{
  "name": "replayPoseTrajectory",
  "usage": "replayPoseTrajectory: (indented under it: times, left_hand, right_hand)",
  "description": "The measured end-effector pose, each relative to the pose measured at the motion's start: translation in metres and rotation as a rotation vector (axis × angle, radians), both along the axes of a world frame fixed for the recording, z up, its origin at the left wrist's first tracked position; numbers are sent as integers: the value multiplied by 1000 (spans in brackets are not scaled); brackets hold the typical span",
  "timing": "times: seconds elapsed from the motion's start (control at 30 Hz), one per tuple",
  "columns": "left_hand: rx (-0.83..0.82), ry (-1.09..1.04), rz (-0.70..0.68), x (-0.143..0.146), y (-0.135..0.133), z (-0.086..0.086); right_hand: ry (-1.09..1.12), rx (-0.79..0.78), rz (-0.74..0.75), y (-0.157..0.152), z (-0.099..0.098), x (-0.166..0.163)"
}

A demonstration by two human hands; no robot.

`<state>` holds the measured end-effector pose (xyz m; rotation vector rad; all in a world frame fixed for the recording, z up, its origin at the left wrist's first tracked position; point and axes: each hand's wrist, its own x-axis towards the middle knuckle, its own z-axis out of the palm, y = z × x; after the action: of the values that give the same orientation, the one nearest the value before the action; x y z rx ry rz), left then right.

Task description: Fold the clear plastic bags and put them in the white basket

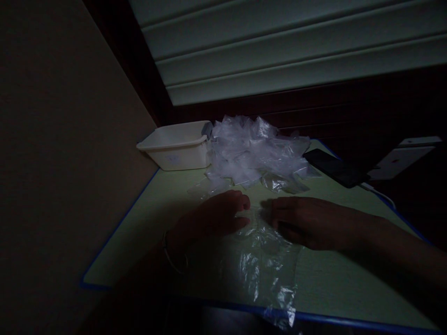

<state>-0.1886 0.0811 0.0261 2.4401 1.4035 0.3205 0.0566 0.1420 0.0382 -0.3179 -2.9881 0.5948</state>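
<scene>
A clear plastic bag (260, 265) lies flat and crinkled on the small table, its lower end hanging over the blue front edge. My left hand (225, 213), with a bracelet on its wrist, is at the upper left of this bag. Its fingers curl loosely, and a gap separates them from the thumb. Across from it, my right hand (303, 221) rests palm down at the bag's upper right, fingers stretched out and slightly blurred at the tips. Behind both hands is a heap of clear plastic bags (251, 151). Dim light hides fine detail.
A white plastic bin (178, 146) stands at the back left, beside the heap. To the right lie a dark phone (335, 167) and a white box (401, 160), with a white cable (379, 191) near them. A wall borders the pale green table (139, 242) on the left.
</scene>
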Motion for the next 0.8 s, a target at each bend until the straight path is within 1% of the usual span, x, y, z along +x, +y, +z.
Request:
replayPoseTrajectory:
  times: [0.1,0.27,0.37,0.6,0.8]
  left_hand:
    - [-36,-21,-1,0,-3,4]
    - [-122,-37,-116,5,-12,16]
    - [-129,-6,-145,11,-15,17]
    - [-82,23,-112,20,-17,11]
    - [32,26,-67,26,-16,5]
  right_hand:
    - [-18,11,-8,2,0,0]
    - [-27,21,-26,5,0,1]
    - [-24,28,-22,6,1,1]
    - [12,49,-47,1,4,-1]
    - [37,68,-137,3,6,0]
